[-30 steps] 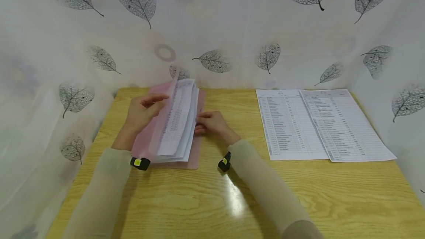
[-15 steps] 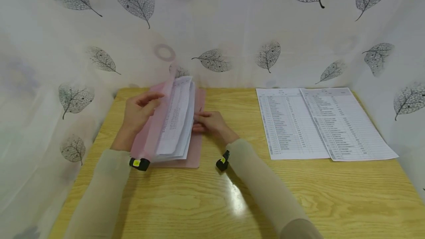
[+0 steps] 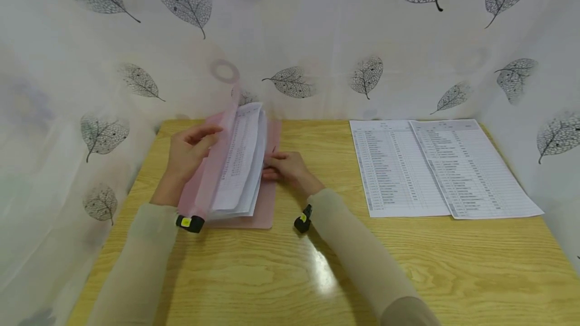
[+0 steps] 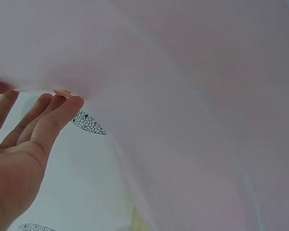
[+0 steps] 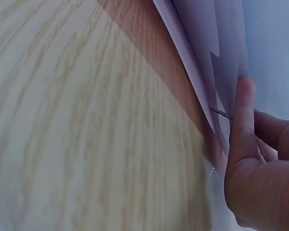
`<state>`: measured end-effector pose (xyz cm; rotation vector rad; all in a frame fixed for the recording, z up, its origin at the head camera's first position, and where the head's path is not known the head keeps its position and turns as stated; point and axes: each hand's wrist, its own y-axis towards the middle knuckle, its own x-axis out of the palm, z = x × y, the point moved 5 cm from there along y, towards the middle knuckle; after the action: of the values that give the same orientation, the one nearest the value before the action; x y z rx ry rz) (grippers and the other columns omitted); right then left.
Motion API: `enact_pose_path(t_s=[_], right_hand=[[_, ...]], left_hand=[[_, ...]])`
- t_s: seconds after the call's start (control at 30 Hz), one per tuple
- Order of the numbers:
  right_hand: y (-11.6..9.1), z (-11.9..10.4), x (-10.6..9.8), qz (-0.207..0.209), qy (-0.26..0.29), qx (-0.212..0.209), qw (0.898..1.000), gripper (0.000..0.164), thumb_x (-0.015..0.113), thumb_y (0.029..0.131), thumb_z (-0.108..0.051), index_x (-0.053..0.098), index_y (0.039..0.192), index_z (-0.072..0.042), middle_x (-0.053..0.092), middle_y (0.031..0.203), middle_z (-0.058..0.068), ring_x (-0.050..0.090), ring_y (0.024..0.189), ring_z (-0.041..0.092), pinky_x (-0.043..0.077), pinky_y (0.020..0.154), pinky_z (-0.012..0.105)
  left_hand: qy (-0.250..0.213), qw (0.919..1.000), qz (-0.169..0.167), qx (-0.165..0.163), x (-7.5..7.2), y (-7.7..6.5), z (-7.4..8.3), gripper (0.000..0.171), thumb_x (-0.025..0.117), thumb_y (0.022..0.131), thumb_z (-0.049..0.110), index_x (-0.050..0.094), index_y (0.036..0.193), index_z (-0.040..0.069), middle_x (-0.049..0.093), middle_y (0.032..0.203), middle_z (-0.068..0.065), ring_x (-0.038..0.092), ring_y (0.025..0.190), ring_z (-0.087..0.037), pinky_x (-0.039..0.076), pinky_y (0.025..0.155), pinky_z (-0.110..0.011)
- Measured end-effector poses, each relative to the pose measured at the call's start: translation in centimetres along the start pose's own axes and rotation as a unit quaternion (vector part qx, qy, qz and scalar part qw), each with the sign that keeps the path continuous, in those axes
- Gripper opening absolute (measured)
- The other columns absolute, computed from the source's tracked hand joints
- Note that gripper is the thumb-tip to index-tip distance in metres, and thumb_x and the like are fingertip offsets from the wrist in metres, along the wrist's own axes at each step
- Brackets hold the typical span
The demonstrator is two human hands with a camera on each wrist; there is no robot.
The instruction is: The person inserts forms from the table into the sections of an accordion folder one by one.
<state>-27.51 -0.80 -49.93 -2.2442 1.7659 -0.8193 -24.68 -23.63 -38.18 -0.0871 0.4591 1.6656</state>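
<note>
Judged light, limp and easily creased, best taken by the edges, a pink folder (image 3: 265, 213) is being held open on the table (image 3: 254, 275), its raised cover (image 3: 218, 160) being pinched by the left hand (image 3: 187, 157); the papers (image 3: 236, 165) inside are being pinched at their right edge by the right hand (image 3: 293, 169).
</note>
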Motion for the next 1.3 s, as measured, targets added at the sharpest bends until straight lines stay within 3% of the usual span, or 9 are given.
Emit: enact_pose_path(t_s=[0.33, 0.67, 1.0, 1.3], right_hand=[[-0.7, -0.6, -1.6, 0.003, -0.001, 0.002, 1.000, 0.033, 0.062, 0.101, 0.004, 0.061, 0.132, 0.016, 0.072, 0.077, 0.011, 0.074, 0.061, 0.018, 0.064, 0.064, 0.029], [-2.6, -2.6, -4.6, 0.010, -0.069, -0.030, 0.997, 0.036, 0.063, 0.102, -0.003, 0.061, 0.133, 0.016, 0.075, 0.091, 0.013, 0.075, 0.071, 0.016, 0.064, 0.071, 0.031], [-4.9, -4.0, -9.8, 0.035, -0.125, -0.049, 0.990, 0.041, 0.064, 0.104, -0.010, 0.059, 0.140, 0.010, 0.074, 0.116, 0.025, 0.077, 0.078, 0.015, 0.065, 0.080, 0.032], [-7.0, -4.9, -15.3, 0.062, -0.099, -0.053, 0.992, 0.049, 0.063, 0.105, -0.011, 0.051, 0.146, 0.012, 0.076, 0.098, 0.008, 0.077, 0.077, 0.015, 0.065, 0.079, 0.032]], left_hand=[[0.011, 0.9999, 0.003, -0.005, 0.2, 0.2, 0.0, 0.028, 0.067, 0.099, 0.012, 0.074, 0.117, -0.007, 0.071, 0.091, 0.031, 0.061, 0.076, 0.004, 0.050, 0.064, -0.014], [0.010, 0.9999, 0.011, 0.002, 0.2, 0.2, 0.2, 0.027, 0.067, 0.098, 0.011, 0.076, 0.117, -0.005, 0.071, 0.091, 0.029, 0.059, 0.072, 0.003, 0.048, 0.062, -0.014], [0.009, 0.9998, 0.017, 0.008, 0.3, 0.1, 0.2, 0.026, 0.068, 0.098, 0.011, 0.076, 0.116, -0.005, 0.070, 0.089, 0.030, 0.057, 0.069, 0.003, 0.047, 0.060, -0.014], [0.009, 0.9998, 0.018, 0.007, 0.3, -0.1, 0.0, 0.025, 0.067, 0.099, 0.012, 0.076, 0.117, -0.003, 0.070, 0.090, 0.028, 0.057, 0.071, 0.002, 0.047, 0.061, -0.014]])
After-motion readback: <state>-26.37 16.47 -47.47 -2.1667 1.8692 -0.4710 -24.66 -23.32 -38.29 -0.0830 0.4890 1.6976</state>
